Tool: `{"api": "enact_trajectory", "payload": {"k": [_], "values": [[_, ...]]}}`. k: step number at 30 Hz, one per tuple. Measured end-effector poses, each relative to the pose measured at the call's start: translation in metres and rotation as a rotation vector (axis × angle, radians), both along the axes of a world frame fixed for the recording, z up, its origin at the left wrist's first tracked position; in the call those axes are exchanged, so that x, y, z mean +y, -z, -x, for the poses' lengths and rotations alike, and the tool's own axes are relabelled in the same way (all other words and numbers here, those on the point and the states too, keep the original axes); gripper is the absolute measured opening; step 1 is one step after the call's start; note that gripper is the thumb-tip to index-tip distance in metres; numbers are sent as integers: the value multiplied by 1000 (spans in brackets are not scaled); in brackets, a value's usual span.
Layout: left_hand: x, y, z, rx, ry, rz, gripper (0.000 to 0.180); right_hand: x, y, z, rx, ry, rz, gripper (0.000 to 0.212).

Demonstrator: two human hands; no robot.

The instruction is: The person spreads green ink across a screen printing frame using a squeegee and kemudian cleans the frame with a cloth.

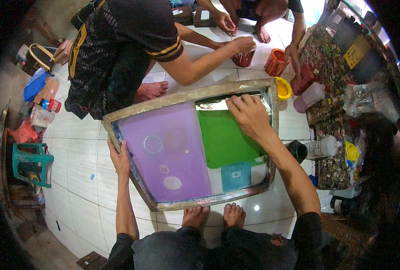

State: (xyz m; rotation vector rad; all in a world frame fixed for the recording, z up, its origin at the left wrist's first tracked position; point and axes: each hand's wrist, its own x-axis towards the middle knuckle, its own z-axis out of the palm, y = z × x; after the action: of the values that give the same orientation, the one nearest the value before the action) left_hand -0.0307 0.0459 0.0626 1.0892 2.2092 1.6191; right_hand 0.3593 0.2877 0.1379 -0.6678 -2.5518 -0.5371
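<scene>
A screen printing frame (191, 93) with a worn wooden border is tilted above the floor in front of me. Its mesh has a large purple area (164, 148) on the left and a green area (227, 139) on the right. Below the green is a blue-teal patch (236, 176) with a small star mark. My left hand (119, 157) is closed round the frame's left side. Inside the frame's upper right corner, my right hand (249, 114) has its fingers bent over a whitish strip with a dark edge, at the green's upper end. What these fingers hold is mostly hidden.
A person in a dark shirt (132, 36) crouches beyond the frame, one hand at a dark red pot (244, 57). Another person's hand (293, 56) reaches among an orange-red pot (276, 62) and a yellow pot (283, 89). Bottles (321, 147) line the right; a green stool (32, 164) stands left.
</scene>
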Motion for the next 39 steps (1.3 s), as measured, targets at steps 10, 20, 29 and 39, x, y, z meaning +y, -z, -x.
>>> {"api": "enact_trajectory", "payload": {"k": [10,20,29,39], "values": [[3,-11,-9,14,-29,57,62,-6,-39,-11,-2,-26,90,34],[-2,-6,-6,30,-5,-47,59,-3,-18,-6,-49,-29,57,28],[-1,-4,-5,46,2,-15,59,-50,14,-28,-206,-64,243,36],[0,4,1,47,-7,20,61,-95,49,-54,-273,-101,293,43]]}}
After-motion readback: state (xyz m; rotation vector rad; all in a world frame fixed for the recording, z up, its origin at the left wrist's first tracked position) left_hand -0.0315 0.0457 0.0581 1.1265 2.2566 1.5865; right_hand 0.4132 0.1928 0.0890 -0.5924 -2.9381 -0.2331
